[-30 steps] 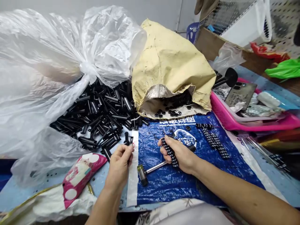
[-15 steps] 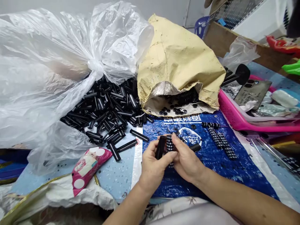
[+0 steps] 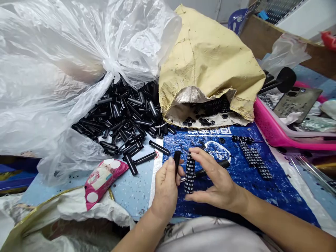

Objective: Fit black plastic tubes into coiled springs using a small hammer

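Gripped end to end by my right hand (image 3: 219, 183), thumb low and fingers high, the numbered column (image 3: 189, 174) runs nearly straight up the view, over the blue sheet (image 3: 283, 204). Just to its left (a narrow gap shows between), my left hand (image 3: 166, 183) pinches a black tube (image 3: 177, 162), its long axis almost parallel.

From head height, one view is directed forward and down; the speckled light-blue worktop (image 3: 128, 196) is seen close up, the bare left hand (image 3: 166, 187) and bare right hand (image 3: 222, 189) below centre, the grey wall (image 3: 203, 8) beyond.
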The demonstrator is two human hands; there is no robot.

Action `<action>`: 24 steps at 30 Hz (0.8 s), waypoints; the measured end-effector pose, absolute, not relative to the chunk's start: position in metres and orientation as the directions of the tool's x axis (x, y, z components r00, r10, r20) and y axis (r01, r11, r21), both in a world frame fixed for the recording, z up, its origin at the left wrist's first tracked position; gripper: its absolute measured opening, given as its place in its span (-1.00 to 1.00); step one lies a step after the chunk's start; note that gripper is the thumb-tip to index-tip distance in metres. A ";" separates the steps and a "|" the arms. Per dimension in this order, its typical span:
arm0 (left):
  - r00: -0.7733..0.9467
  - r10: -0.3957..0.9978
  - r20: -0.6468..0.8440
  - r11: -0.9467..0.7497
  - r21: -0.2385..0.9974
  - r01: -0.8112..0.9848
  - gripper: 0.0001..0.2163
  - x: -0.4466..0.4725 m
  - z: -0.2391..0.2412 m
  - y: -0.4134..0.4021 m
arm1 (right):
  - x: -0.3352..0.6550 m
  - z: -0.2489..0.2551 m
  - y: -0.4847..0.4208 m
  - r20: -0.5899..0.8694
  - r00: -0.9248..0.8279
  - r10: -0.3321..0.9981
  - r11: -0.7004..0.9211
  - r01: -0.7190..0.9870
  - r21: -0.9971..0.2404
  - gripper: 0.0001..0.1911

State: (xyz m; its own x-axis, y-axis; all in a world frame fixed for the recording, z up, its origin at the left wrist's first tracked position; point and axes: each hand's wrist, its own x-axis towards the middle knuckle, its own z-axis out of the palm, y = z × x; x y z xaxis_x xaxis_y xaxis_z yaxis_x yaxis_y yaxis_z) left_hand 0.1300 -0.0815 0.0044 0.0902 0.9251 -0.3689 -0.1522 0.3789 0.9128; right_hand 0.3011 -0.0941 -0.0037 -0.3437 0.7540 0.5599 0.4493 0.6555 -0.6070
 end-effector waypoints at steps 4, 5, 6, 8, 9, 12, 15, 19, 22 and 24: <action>0.145 0.927 -0.346 0.371 0.900 -0.227 -0.66 0.136 0.006 -0.084 | 0.296 0.000 -0.097 0.610 -0.332 0.719 0.690 0.443 -0.572 -0.01; 0.171 0.917 -0.362 0.397 0.873 -0.283 -0.69 0.137 0.008 -0.084 | 0.295 -0.001 -0.097 0.624 -0.335 0.705 0.703 0.442 -0.557 -0.02; 0.196 0.902 -0.386 0.431 0.835 -0.342 -0.71 0.137 0.011 -0.084 | 0.295 -0.002 -0.096 0.637 -0.338 0.693 0.714 0.444 -0.541 -0.02; 0.267 0.855 -0.444 0.518 0.743 -0.423 -0.71 0.135 0.017 -0.083 | 0.295 -0.004 -0.095 0.650 -0.341 0.679 0.725 0.454 -0.519 -0.03; 0.309 0.829 -0.466 0.559 0.703 -0.440 -0.70 0.133 0.019 -0.082 | 0.295 -0.005 -0.095 0.648 -0.342 0.681 0.723 0.458 -0.517 -0.04; 0.412 0.769 -0.489 0.638 0.637 -0.432 -0.70 0.125 0.019 -0.079 | 0.296 -0.010 -0.097 0.621 -0.334 0.709 0.697 0.469 -0.543 -0.04; 0.404 0.765 -0.502 0.642 0.651 -0.406 -0.69 0.118 0.010 -0.080 | 0.297 -0.016 -0.100 0.592 -0.344 0.728 0.679 0.476 -0.559 0.04; 0.207 0.882 -0.424 0.470 0.829 -0.303 -0.72 0.101 -0.007 -0.083 | 0.305 -0.029 -0.102 0.470 -0.403 0.785 0.613 0.616 -0.496 -0.10; 0.058 0.955 -0.290 0.295 0.949 -0.111 -0.75 0.078 -0.018 -0.083 | 0.313 -0.036 -0.104 0.347 -0.489 0.801 0.596 0.706 -0.382 -0.74; 0.016 0.977 -0.211 0.208 0.974 0.093 -0.78 0.062 -0.022 -0.081 | 0.316 -0.035 -0.105 0.318 -0.501 0.805 0.592 0.719 -0.364 -0.86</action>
State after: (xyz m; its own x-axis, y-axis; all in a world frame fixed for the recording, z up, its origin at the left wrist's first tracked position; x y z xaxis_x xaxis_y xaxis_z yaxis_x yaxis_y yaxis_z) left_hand 0.0625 -0.0811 -0.0224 0.0159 0.9774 -0.2106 0.0926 0.2083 0.9737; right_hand 0.3162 -0.1052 -0.0351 -0.5011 0.8047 0.3183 0.7194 0.5918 -0.3637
